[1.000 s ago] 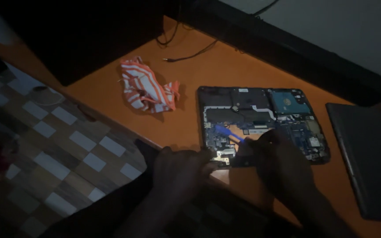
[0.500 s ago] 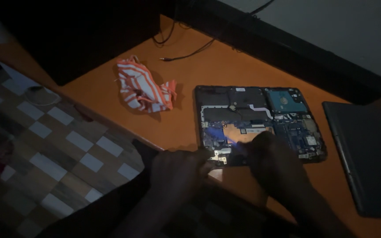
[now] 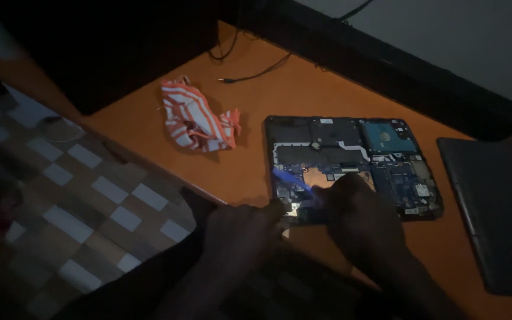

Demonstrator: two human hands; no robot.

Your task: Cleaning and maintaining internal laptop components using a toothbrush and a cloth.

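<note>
An opened laptop point(image 3: 351, 160) lies bottom up on the orange table point(image 3: 280, 101), with its circuit board and a teal drive showing. My right hand point(image 3: 357, 213) rests on the laptop's near edge and grips a thin blue pry tool point(image 3: 291, 179) that points up and left across the board. My left hand point(image 3: 241, 231) sits at the near left corner, fingertips touching the laptop's edge. Whether it pinches anything is hidden in the dim light.
A crumpled orange-and-white striped cloth point(image 3: 194, 118) lies left of the laptop. The detached dark bottom cover point(image 3: 496, 207) lies to the right. A black cable point(image 3: 256, 71) trails at the back. A checkered floor point(image 3: 66, 195) shows below the table's left edge.
Both hands stay at the laptop's near edge. The view has shifted slightly, and the blue tool's tip has moved a little to the left over the board.
</note>
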